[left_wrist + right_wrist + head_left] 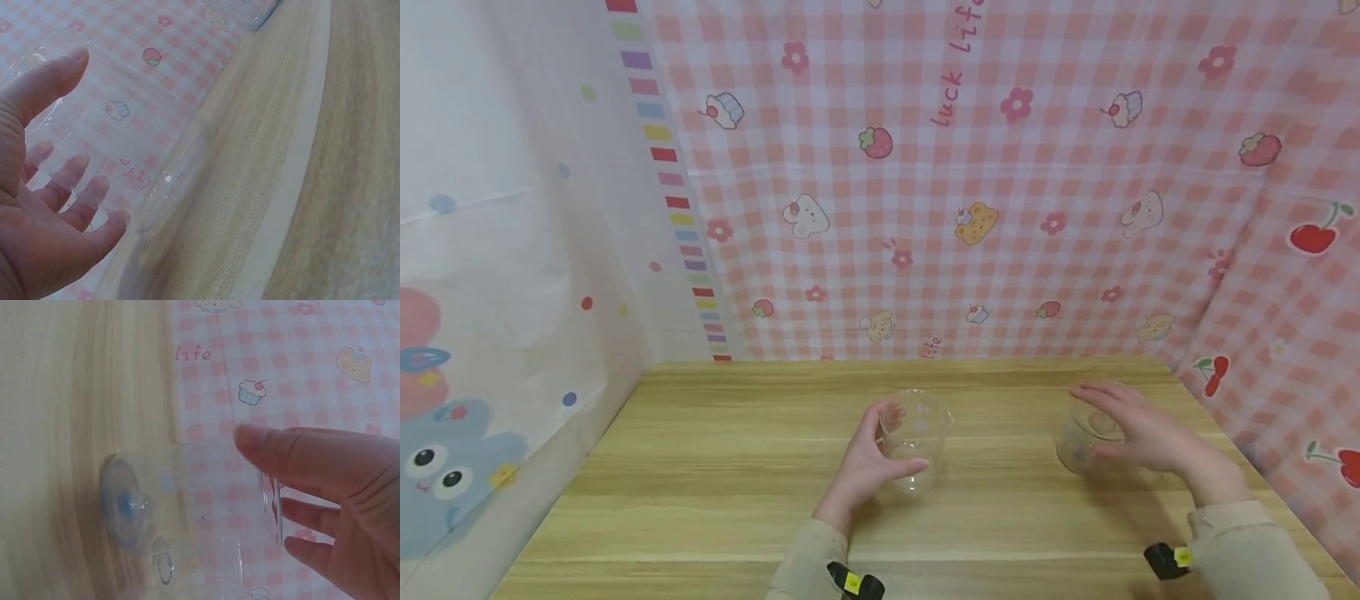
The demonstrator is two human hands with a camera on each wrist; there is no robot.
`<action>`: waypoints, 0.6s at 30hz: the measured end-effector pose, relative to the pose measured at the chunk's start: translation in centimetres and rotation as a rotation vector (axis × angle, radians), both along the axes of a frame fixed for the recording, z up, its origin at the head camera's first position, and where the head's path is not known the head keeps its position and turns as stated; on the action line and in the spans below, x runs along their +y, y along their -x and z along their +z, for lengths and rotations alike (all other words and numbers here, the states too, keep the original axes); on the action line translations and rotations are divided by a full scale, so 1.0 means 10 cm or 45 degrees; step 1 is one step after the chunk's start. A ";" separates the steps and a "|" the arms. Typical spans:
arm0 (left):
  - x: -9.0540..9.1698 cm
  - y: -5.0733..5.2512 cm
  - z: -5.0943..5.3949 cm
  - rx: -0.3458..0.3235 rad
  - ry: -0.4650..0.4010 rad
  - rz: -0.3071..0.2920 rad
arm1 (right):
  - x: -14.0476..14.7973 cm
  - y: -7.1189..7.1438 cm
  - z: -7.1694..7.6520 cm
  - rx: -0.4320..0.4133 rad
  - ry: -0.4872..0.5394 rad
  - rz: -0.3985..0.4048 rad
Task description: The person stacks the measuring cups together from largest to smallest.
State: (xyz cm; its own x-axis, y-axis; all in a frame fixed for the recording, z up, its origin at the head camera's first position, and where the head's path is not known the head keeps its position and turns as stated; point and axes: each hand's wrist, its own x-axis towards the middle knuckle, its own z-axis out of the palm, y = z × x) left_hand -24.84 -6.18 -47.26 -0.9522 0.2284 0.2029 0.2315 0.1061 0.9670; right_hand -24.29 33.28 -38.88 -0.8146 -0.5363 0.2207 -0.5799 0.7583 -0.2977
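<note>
While the worktop [715, 458] ran out of view below, the left hand [868, 457] curved spread fingers around the central clear cup [931, 433]; the right hand [1142, 429] spanned the rim of the rightward clear cup [1077, 437], fingers parted, transparency obscuring exact contact.

Counting clockwise from the head view's centre: two clear vessels [925, 437], at half past five and four o'clock; one left hand [867, 457] at six, one right hand [1142, 429] at four (one apiece); two pale sleeves [812, 554]; two black wrist devices [1161, 562]; two yellow labels [852, 582]; one wooden tabletop [715, 483].
</note>
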 end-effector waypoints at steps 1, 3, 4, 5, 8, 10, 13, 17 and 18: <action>0.00 0.00 0.00 0.001 0.000 -0.003 | 0.00 0.00 0.01 -0.019 -0.005 -0.006; 0.00 0.00 0.00 0.004 0.006 -0.004 | 0.01 0.01 0.02 -0.044 -0.017 -0.012; -0.01 0.00 0.00 0.007 0.007 -0.005 | 0.01 0.01 0.03 -0.056 -0.024 -0.013; -0.01 0.00 0.00 0.007 0.012 -0.004 | 0.01 0.02 0.03 -0.063 -0.033 -0.010; -0.01 -0.01 0.00 0.008 0.018 0.000 | 0.01 0.04 0.04 -0.091 -0.056 -0.007; -0.01 -0.01 0.01 0.013 0.018 -0.002 | 0.02 0.05 0.05 -0.105 -0.068 -0.004; -0.01 -0.02 0.01 0.004 0.022 0.004 | 0.02 0.07 0.05 -0.118 -0.079 0.006; -0.01 -0.02 0.00 -0.001 0.022 0.004 | 0.02 0.10 0.04 -0.108 -0.094 0.028; -0.01 -0.01 0.00 0.005 0.021 0.001 | 0.02 0.10 0.04 -0.105 -0.099 0.033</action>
State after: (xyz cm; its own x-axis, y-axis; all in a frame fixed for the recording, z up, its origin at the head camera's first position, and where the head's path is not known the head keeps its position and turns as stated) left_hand -24.71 -6.29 -47.26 -0.9516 0.2309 0.2030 0.2354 0.1224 0.9642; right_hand -25.34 33.50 -38.46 -0.8140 -0.5703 0.1103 -0.5755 0.7660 -0.2865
